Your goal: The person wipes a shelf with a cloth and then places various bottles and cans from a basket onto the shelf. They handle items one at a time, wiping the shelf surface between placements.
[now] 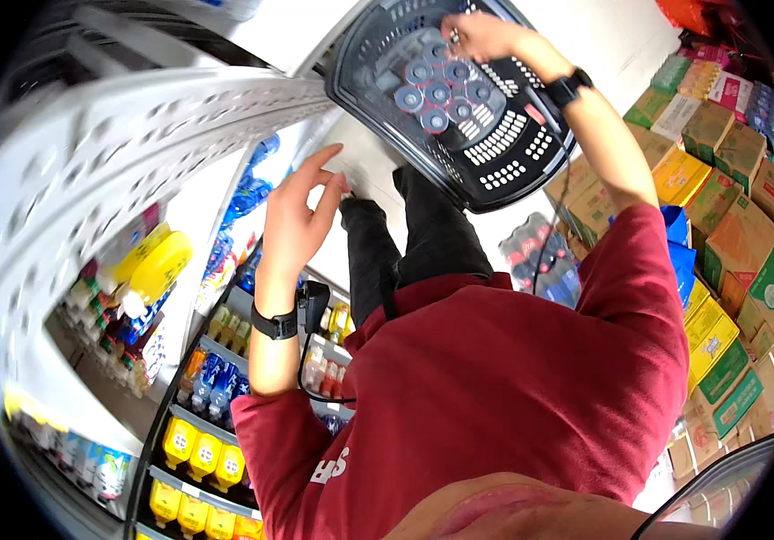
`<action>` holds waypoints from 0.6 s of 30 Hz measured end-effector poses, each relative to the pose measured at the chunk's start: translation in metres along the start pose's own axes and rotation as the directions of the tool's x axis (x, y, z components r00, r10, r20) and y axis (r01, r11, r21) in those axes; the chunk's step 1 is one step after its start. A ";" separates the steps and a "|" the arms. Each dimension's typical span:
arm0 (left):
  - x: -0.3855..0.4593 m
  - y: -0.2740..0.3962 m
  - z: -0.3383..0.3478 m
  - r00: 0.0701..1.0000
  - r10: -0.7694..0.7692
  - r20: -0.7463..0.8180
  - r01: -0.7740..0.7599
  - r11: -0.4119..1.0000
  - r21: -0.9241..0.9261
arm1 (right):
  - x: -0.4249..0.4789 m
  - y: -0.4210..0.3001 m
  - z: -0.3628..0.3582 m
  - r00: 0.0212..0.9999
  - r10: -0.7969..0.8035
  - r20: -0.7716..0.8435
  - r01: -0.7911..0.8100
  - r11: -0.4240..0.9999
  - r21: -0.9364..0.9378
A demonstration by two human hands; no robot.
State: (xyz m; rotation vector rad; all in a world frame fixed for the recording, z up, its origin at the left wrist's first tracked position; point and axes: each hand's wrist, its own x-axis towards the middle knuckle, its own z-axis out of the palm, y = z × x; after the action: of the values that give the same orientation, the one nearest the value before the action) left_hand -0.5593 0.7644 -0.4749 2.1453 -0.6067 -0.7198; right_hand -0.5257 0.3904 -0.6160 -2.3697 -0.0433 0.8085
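A black plastic shopping basket [495, 162] with slotted sides stands before me at the top. In it lies a pack of drink containers [436, 93] with round grey-blue ends and reddish rings, seemingly in clear wrap. My right hand [485, 37] is over the pack's far end, fingers bent close together; blur hides whether they grip the wrap or a container. My left hand [302, 206] is raised to the left of the basket, beside the shelving, its index finger stretched out and thumb apart, holding nothing. Both wrists wear black straps, the left one with a small black device [313, 306].
White perforated shelving [157, 128] rises close on the left. Shelves with yellow bottles [205, 453] and blue-labelled bottles [223, 386] are at lower left. Stacked cardboard cartons [741, 233] line the right side. A wrapped bottle pack [541, 256] stands on the floor near my legs.
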 end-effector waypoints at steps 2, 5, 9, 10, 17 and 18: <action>-0.021 0.021 -0.019 0.997 0.065 -0.042 -0.064 0.998 0.029 | -0.044 -0.051 -0.017 0.979 -0.140 0.151 0.123 0.986 0.111; -0.070 0.041 -0.053 0.896 0.403 -0.186 -0.377 0.912 0.160 | -0.112 -0.169 -0.046 0.901 -0.413 0.135 0.427 0.898 -0.102; -0.148 0.083 -0.124 0.782 0.577 -0.238 -0.511 0.811 0.285 | -0.190 -0.335 -0.072 0.841 -0.513 0.172 0.535 0.835 -0.129; -0.172 0.085 -0.146 0.752 0.592 -0.290 -0.500 0.799 0.332 | -0.203 -0.366 -0.071 0.803 -0.577 0.147 0.595 0.787 -0.161; -0.292 0.024 -0.279 0.398 0.622 -0.674 -0.190 0.775 0.603 | -0.230 -0.549 -0.059 0.482 -0.873 0.081 0.810 0.409 -0.420; -0.312 0.011 -0.298 0.325 0.598 -0.733 -0.095 0.792 0.603 | -0.231 -0.577 -0.056 0.457 -0.884 0.097 0.797 0.359 -0.486</action>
State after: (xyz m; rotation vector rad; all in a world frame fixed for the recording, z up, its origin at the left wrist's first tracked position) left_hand -0.5907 1.1079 -0.2152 2.2537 -0.6140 0.9956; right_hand -0.5874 0.7717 -0.1259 -2.3227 -1.4516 0.0132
